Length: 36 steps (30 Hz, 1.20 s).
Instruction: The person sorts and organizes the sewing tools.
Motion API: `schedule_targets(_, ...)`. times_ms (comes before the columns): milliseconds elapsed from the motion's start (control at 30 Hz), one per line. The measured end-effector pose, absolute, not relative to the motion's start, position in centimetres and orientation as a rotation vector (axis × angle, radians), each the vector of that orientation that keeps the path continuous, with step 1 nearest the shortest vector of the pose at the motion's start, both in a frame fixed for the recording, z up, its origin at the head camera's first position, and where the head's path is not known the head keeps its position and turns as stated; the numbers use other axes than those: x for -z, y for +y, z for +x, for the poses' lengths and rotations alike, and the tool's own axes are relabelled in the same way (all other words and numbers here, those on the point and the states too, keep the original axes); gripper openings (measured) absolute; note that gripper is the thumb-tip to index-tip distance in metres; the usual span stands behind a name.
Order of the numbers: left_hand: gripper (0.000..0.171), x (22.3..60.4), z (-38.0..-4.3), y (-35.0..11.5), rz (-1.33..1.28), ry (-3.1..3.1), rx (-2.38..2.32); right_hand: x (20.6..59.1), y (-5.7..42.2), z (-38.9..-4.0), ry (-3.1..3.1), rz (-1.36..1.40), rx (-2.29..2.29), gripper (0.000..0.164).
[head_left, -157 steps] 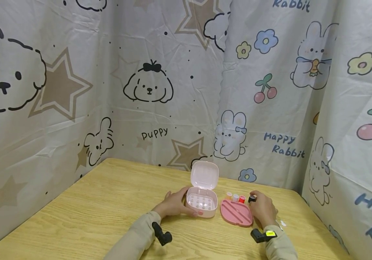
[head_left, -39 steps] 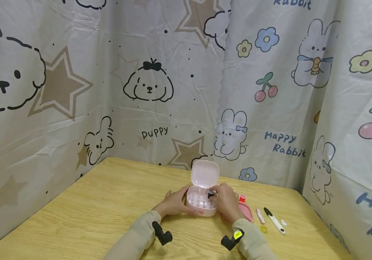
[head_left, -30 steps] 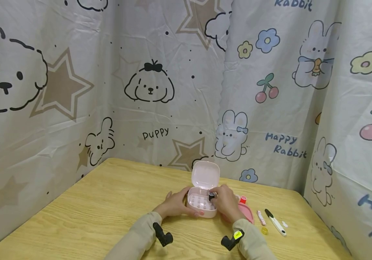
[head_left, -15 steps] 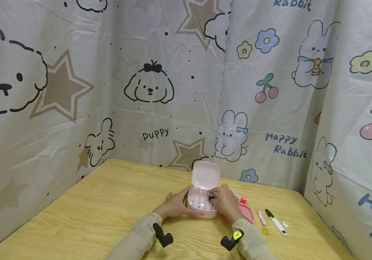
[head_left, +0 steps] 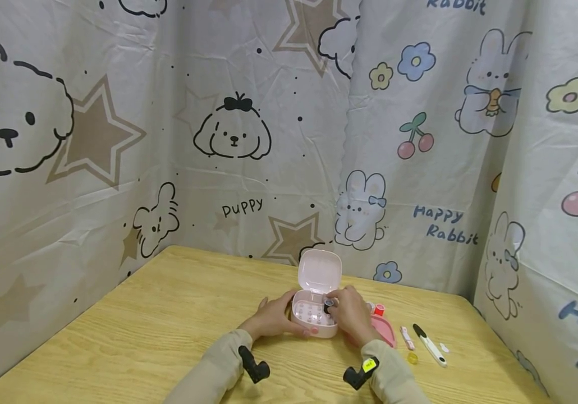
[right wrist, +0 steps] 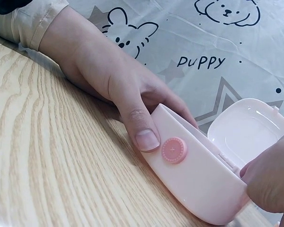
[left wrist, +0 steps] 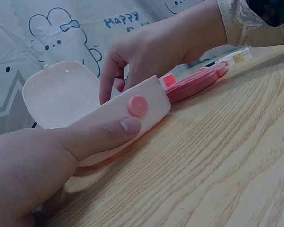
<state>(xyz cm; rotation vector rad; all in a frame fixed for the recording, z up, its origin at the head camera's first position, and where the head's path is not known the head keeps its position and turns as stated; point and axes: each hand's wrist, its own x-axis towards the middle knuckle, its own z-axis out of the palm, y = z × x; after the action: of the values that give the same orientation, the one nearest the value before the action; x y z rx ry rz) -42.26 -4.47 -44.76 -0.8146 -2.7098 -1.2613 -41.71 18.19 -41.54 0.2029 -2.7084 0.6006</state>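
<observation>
A pale pink box (head_left: 316, 328) stands with its lid raised, its floor printed with a small repeating pattern. My left hand (head_left: 271, 317) grips its left side, the thumb (left wrist: 104, 139) lying along the front by a round pink button (right wrist: 174, 150). With my right hand (head_left: 352, 314) I pinch a black thread spool (head_left: 328, 305) inside the box, at the right end. In both wrist views the box wall hides that spool. Right of the box a darker pink tray (head_left: 385, 332) lies partly behind my right hand, and a red thread spool (head_left: 379, 310) stands behind it.
Further right on the wooden table (head_left: 168, 336) lie a small pink-and-white strip (head_left: 407, 338), a slim black-and-white tool (head_left: 429, 344), a yellow round piece (head_left: 412, 358) and a small white piece (head_left: 444, 348). Patterned curtains (head_left: 248, 168) hang behind the table.
About five seconds ago my right hand was at the black spool beyond the tray; it has since carried the spool left into the box. Over the last second both hands have stayed nearly still.
</observation>
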Motion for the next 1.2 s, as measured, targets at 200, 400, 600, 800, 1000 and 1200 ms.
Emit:
schedule_targets(200, 0.111, 44.68, -42.23, -4.45, -0.813, -2.711, 1.250, 41.58, 18.20, -41.78, -2.719, 0.197, -0.627, 0.019)
schedule_targets(400, 0.110, 44.72, -42.32, -4.46, -0.811, -2.719, 1.247, 41.51, 18.24, -41.83, -2.732, 0.194, -0.621, 0.018)
schedule_targets(600, 0.111, 44.79, -42.33, -4.42, -0.808, -2.726, 1.250, 41.43, 18.25, -41.87, -2.738, 0.183, -0.638, 0.018)
schedule_targets(800, 0.111, 44.87, -42.47, -4.41, -0.809, -2.719, 1.245, 41.46, 18.56, -41.88, -2.712, 0.239, -0.588, 0.020)
schedule_targets(1000, 0.111, 44.91, -42.53, -4.37, -0.808, -2.720, 1.251, 41.15, 18.64, -41.72, -2.708, 0.266, -0.597, 0.019)
schedule_targets(1200, 0.111, 44.89, -42.44, -4.39, -0.804, -2.727, 1.248, 40.76, 18.59, -41.50, -2.715, 0.270, -0.669, 0.018)
